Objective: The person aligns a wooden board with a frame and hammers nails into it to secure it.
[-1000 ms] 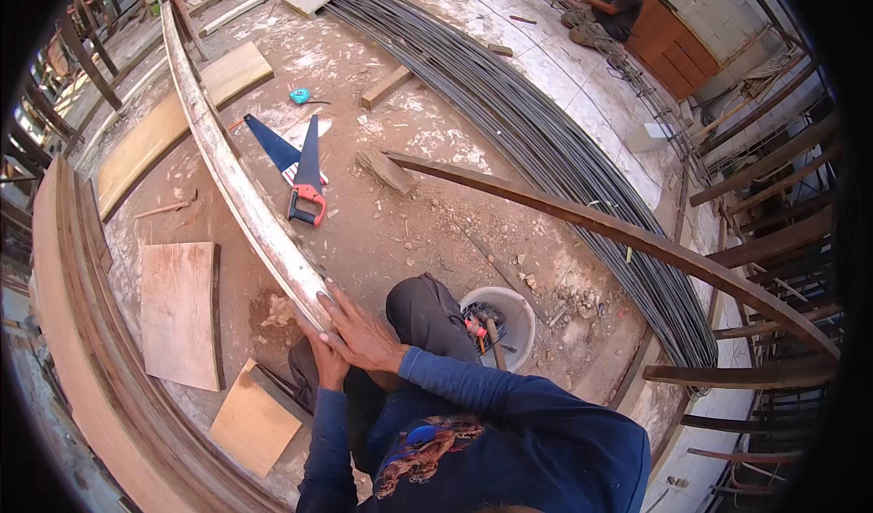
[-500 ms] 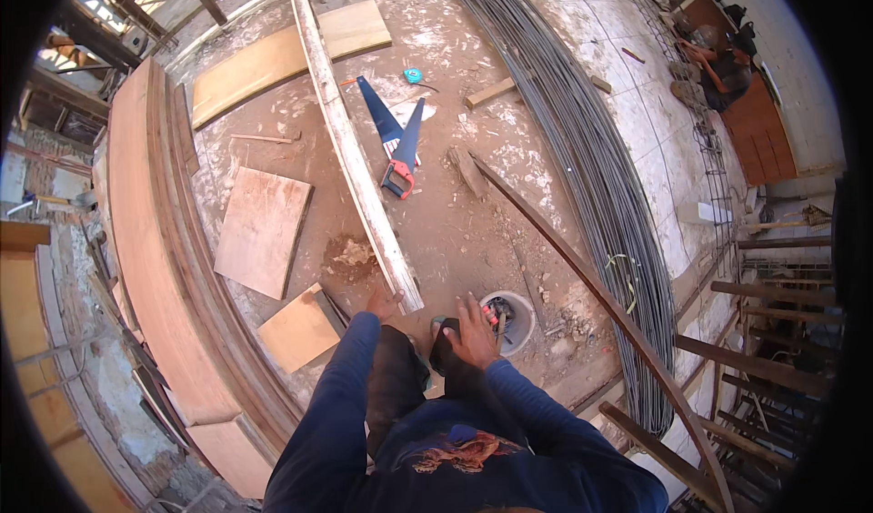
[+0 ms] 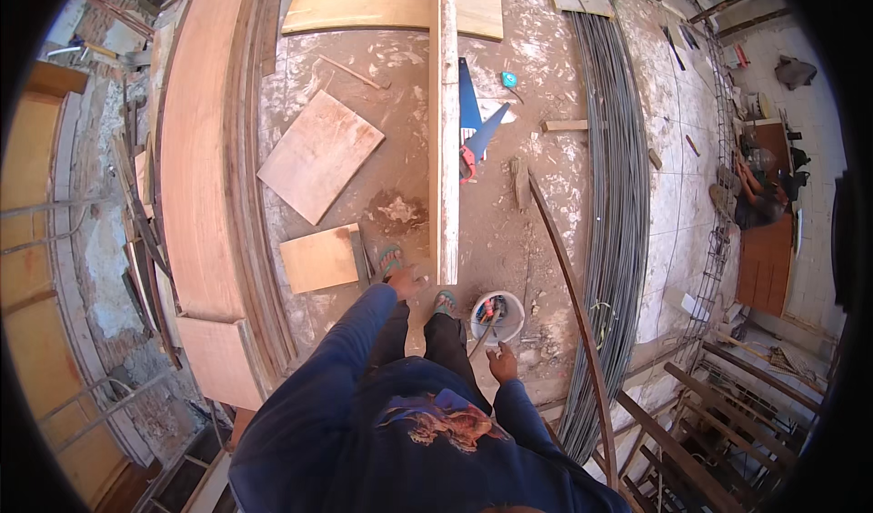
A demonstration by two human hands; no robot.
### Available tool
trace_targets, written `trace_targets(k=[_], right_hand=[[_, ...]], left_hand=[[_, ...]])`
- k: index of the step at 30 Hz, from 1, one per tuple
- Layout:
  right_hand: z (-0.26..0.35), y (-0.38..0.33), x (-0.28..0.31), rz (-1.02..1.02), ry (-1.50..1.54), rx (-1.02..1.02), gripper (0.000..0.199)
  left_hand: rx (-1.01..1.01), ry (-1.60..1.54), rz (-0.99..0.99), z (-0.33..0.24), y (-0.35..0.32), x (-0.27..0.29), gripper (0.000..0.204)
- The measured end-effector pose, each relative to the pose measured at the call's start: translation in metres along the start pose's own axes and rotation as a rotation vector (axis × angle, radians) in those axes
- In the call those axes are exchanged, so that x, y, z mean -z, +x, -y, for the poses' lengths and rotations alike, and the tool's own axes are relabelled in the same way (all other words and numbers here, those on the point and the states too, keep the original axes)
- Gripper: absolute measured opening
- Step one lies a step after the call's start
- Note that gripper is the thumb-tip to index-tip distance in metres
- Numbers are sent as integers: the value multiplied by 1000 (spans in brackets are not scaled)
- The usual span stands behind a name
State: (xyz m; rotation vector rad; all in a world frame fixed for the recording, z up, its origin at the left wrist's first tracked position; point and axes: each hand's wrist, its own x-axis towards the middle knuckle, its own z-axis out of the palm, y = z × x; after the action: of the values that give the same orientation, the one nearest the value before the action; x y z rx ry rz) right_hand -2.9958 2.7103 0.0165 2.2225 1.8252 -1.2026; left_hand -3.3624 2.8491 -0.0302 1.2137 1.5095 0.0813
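A long pale timber beam stretches away from me down the middle of the floor. Beside its near end is my left hand, its fingers apart and holding nothing that I can see. My right hand hangs just below a white bucket, fingers loosely spread and nothing in them. Hand tools, too jumbled to tell apart, fill the bucket. Right of the beam lie two handsaws with blue blades; the nearer saw has a red handle, and the beam partly hides the other.
A teal tape measure lies beyond the saws. Plywood pieces are on the floor at left, beside stacked long boards. A bundle of steel rods and a leaning dark bar are at right. Another person sits far right.
My view has turned, so the beam now looks upright. The left hand has come off the beam's near end. My right hand has drawn back from above my foot to below the bucket.
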Motion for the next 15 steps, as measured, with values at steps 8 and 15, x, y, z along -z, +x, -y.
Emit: trace_targets(k=[8,15], right_hand=[[36,6,4,439,188,-82,47],[109,128,55,305,147,-12,45]], left_hand=[[200,-311,-445,119,-179,70,50],[671,-352,-606,200,-263,33,51]])
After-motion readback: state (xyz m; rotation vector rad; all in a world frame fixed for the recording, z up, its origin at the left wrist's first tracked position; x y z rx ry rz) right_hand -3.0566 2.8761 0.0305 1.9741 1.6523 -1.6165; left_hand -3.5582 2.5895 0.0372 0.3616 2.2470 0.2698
